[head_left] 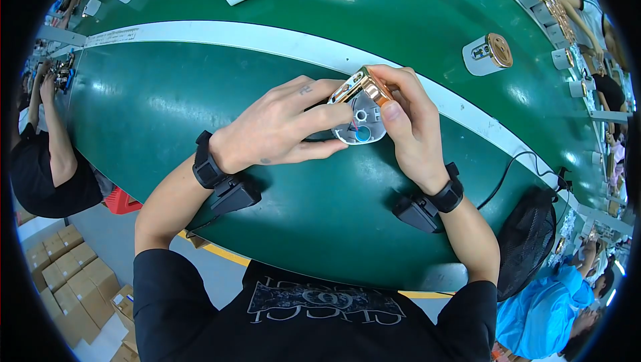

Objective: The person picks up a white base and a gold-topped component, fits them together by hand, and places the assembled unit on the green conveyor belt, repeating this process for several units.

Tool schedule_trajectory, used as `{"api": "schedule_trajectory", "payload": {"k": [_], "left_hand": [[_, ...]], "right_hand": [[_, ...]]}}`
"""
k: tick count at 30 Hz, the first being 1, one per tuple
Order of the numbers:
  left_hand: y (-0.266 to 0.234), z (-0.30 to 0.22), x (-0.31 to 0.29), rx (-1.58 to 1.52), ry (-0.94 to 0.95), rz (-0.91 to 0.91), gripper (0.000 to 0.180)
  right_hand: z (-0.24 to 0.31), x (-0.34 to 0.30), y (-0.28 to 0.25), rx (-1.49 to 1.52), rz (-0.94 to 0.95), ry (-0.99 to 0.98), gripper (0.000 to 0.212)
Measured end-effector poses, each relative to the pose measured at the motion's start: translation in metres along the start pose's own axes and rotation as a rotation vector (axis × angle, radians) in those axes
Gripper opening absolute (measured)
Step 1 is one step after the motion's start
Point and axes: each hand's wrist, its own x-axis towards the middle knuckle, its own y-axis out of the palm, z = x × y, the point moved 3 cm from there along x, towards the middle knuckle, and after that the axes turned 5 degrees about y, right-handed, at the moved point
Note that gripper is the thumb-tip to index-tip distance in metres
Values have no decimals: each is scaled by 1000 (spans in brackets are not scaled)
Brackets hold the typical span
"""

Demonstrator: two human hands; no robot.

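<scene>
My right hand clamps the housing between thumb and fingers, above the green bench. My left hand has its fingers apart, one tip at the housing's open side; whether they pinch anything, I can't tell.

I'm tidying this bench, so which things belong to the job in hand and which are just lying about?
Job in hand:
- open white-and-copper housing, held in the right hand
- left hand, fingers at its opening
- round blue part inside it

Lying about:
- black mesh bag
- cardboard boxes
- similar closed unit, possibly related
</scene>
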Motion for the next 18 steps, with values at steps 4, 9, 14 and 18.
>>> {"api": "schedule_trajectory", "payload": {"k": [4, 9, 14, 18], "left_hand": [[-2, 0, 1, 25, -22, 84, 47], [-1, 2, 0, -67, -87, 47, 56], [2, -2, 0, -359, -282, -126, 64], [-5, -1, 3, -335, -350, -21, 67]], "right_hand": [[1, 0, 1, -29, 6, 23, 54], [1, -1, -1, -29, -29, 7, 56], [6, -3, -4, 8, -133, -55, 59], [2, -1, -9, -27, -224, -171, 53]]}}
